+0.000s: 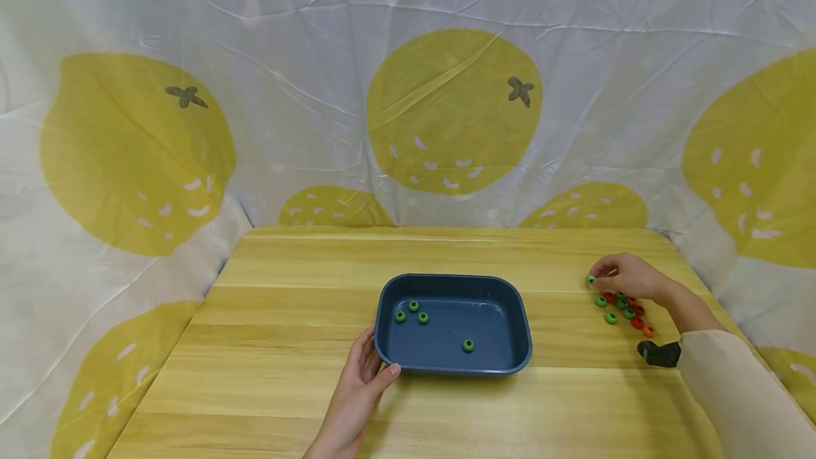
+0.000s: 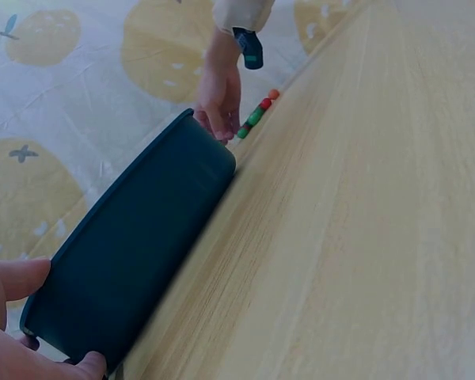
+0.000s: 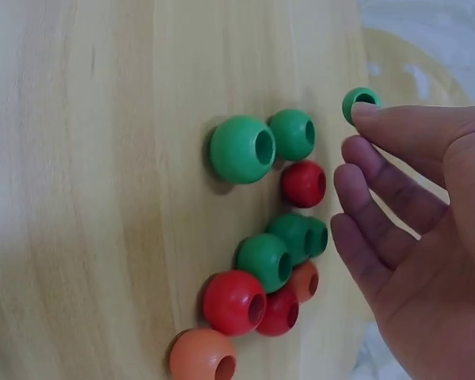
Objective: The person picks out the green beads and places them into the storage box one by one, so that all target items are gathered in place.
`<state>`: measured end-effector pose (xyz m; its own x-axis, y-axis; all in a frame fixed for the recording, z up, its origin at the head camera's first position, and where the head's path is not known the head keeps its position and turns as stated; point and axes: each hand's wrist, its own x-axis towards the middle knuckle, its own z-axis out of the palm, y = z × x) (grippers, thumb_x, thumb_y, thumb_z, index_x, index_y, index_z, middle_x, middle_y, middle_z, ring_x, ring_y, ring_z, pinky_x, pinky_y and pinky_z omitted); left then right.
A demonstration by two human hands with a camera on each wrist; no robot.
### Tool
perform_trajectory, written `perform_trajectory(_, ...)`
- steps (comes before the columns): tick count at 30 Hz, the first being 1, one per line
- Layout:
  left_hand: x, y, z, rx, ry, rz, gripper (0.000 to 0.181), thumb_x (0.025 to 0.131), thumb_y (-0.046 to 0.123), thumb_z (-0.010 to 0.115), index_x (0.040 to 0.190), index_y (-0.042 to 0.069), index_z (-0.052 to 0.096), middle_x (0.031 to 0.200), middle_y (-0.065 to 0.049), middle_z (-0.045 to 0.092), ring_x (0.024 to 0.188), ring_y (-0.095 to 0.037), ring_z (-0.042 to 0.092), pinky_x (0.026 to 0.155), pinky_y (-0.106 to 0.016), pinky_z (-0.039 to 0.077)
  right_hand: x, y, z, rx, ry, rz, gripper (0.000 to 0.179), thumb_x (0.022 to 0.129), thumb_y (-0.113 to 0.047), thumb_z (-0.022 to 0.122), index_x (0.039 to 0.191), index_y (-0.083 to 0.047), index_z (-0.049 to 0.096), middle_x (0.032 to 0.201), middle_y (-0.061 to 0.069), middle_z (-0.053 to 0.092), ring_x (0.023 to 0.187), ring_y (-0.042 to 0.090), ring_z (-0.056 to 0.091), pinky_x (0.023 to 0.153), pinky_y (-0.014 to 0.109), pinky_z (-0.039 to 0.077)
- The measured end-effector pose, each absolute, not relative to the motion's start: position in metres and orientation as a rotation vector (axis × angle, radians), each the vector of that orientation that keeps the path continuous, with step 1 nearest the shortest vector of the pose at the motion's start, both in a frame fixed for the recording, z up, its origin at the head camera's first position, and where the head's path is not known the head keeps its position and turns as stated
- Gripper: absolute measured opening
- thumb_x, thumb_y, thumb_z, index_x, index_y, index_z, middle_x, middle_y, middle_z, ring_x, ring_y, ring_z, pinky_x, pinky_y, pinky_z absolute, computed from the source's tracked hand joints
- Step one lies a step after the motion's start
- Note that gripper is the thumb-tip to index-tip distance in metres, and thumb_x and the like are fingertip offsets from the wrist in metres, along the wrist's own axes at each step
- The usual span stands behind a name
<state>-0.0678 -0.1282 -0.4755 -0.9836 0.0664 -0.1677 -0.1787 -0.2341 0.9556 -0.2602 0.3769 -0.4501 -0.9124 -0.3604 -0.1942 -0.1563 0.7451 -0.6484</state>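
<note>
In the head view, a dark blue rectangular tray stands on the table with several green beads inside. My left hand grips its left end, thumb at the front corner and fingers along the side; the left wrist view shows that hand at the tray's end wall. At the right, my right hand pinches a green bead between thumb and index finger, raised over the table. Under it lies a cluster of green beads, red beads and orange beads.
The wooden table ends at a back edge against a white cloth printed with yellow lemons. A dark device hangs at the right wrist by the sleeve, close to the beads.
</note>
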Motion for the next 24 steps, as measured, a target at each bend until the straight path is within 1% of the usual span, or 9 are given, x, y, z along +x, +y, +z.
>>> perform_trajectory(3, -0.067, -0.128, -0.476, -0.139, 1.84, 2.349, 0.082, 0.098, 0.003, 0.07, 0.162, 0.006, 0.02, 0.167, -0.022, 0.018, 0.153, -0.043, 0.015, 0.117, -0.053, 0.033, -0.261, 0.371, -0.446, -0.438, 2.641, -0.932, 0.024, 0.1, -0.014, 0.068, 0.114, 0.006, 0.068, 0.104, 0.01, 0.067, 0.084, 0.023, 0.06, 0.069, 0.038, 0.053)
perform_trajectory(10, -0.068, -0.128, -0.475, -0.134, 1.836, 2.349, 0.082, 0.098, 0.003, 0.07, 0.162, 0.006, 0.019, 0.168, -0.022, 0.018, 0.153, -0.042, 0.015, 0.118, -0.053, 0.032, -0.266, 0.354, -0.438, -0.532, 2.675, -0.894, 0.022, 0.1, -0.014, 0.069, 0.114, 0.004, 0.07, 0.107, 0.008, 0.069, 0.092, 0.022, 0.064, 0.075, 0.037, 0.055)
perform_trajectory(13, -0.068, -0.128, -0.475, -0.134, 1.837, 2.35, 0.081, 0.098, 0.003, 0.07, 0.162, 0.006, 0.02, 0.168, -0.021, 0.018, 0.154, -0.042, 0.015, 0.118, -0.053, 0.032, -0.269, 0.346, -0.435, -0.568, 2.679, -0.888, 0.021, 0.1, -0.016, 0.071, 0.113, 0.001, 0.07, 0.105, 0.005, 0.07, 0.092, 0.021, 0.065, 0.077, 0.038, 0.055)
perform_trajectory(18, -0.068, -0.127, -0.474, -0.137, 1.843, 2.345, 0.081, 0.098, 0.004, 0.069, 0.162, 0.007, 0.021, 0.168, -0.02, 0.019, 0.154, -0.042, 0.016, 0.118, -0.053, 0.032, -0.271, 0.331, -0.431, -0.623, 2.66, -0.894, 0.017, 0.099, -0.015, 0.072, 0.109, -0.001, 0.072, 0.101, 0.003, 0.07, 0.092, 0.02, 0.066, 0.08, 0.038, 0.056)
perform_trajectory(24, -0.068, -0.127, -0.474, -0.16, 1.85, 2.334, 0.081, 0.098, 0.004, 0.07, 0.163, 0.007, 0.02, 0.168, -0.021, 0.019, 0.153, -0.042, 0.016, 0.117, -0.053, 0.033, -0.27, 0.314, -0.426, -0.691, 2.623, -0.905, 0.013, 0.099, -0.012, 0.07, 0.108, -0.003, 0.072, 0.102, 0.007, 0.071, 0.091, 0.019, 0.066, 0.08, 0.037, 0.056)
